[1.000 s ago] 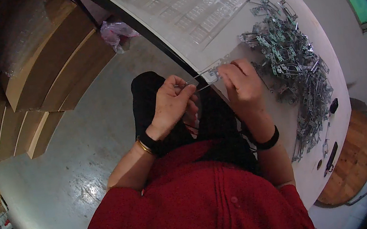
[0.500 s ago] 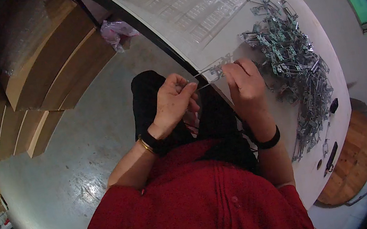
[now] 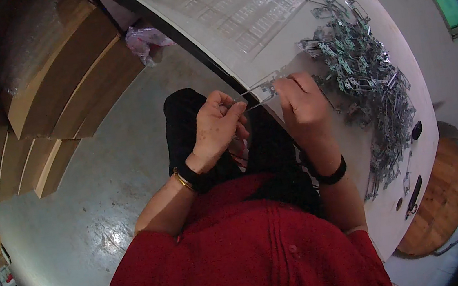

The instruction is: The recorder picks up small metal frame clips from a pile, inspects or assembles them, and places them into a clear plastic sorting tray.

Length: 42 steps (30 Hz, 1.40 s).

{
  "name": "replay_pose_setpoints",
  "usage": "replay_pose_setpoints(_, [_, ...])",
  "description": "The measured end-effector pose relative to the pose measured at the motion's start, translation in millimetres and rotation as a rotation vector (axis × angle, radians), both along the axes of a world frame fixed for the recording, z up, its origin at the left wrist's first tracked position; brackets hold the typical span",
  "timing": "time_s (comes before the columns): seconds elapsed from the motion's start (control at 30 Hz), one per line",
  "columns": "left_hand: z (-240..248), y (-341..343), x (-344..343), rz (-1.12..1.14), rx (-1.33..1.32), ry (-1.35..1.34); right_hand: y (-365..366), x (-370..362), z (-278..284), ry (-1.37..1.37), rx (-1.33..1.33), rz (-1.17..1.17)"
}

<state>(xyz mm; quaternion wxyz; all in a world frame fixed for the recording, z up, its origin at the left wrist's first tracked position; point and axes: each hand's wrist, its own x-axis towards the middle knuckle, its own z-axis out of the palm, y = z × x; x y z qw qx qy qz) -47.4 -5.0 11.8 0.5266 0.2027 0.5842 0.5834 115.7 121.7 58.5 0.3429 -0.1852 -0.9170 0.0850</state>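
Between my hands, over the table's near edge, is a small metal wire bracket (image 3: pixel 267 87) with two thin prongs pointing left. My left hand (image 3: pixel 216 128) pinches the prong ends between thumb and fingers. The fingers of my right hand (image 3: pixel 306 104) are closed on the bracket's other end and hide part of it. Just right of that hand, a big tangled heap of similar metal brackets (image 3: pixel 363 74) lies on the white table (image 3: pixel 292 49).
Clear plastic trays (image 3: pixel 257 7) lie toward the table's far end. Cardboard boxes (image 3: pixel 65 78) are stacked on the left, near a pink plastic bag (image 3: pixel 147 42). A black-handled tool (image 3: pixel 415 197) rests by the table's right edge, beside a round wooden stool (image 3: pixel 439 201).
My right hand has shifted slightly left and turned a little at the bracket. The left hand keeps its pinch in nearly the same place.
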Motion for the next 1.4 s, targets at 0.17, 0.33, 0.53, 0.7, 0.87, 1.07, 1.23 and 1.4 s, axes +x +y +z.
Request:
replay_pose_setpoints(0.17, [3.4, -0.3, -0.2, 0.002, -0.025, 0.014, -4.1, 1.8, 6.2, -0.027, -0.063, -0.07])
replay_pose_setpoints(0.33, [2.7, 1.2, -1.2, -0.014, -0.022, -0.021, -7.8, 2.2, 13.8, 0.025, -0.071, -0.113])
replay_pose_setpoints(0.53, [-4.2, 0.8, -1.2, 0.005, -0.01, -0.025, -8.0, -0.9, 15.0, 0.062, -0.214, -0.166])
replay_pose_setpoints(0.7, [-2.4, 0.6, -0.8, 0.014, 0.009, -0.049, -6.8, -1.6, 12.7, 0.067, -0.217, -0.165])
replay_pose_setpoints(0.87, [1.1, 1.0, -0.8, 0.006, -0.023, -0.02, -4.6, -3.3, 11.7, 0.055, -0.135, -0.121])
replay_pose_setpoints(1.07, [1.2, 1.6, -0.8, -0.003, -0.048, 0.002, -7.1, -4.8, 10.0, 0.082, -0.24, -0.109])
replay_pose_setpoints(1.23, [-0.4, 0.8, 1.3, 0.012, -0.023, -0.003, -6.7, -5.4, 9.7, 0.065, -0.185, -0.121])
replay_pose_setpoints(1.4, [-0.1, 0.7, 0.6, 0.004, -0.013, 0.01, -5.4, -5.5, 7.6, 0.07, -0.187, -0.122])
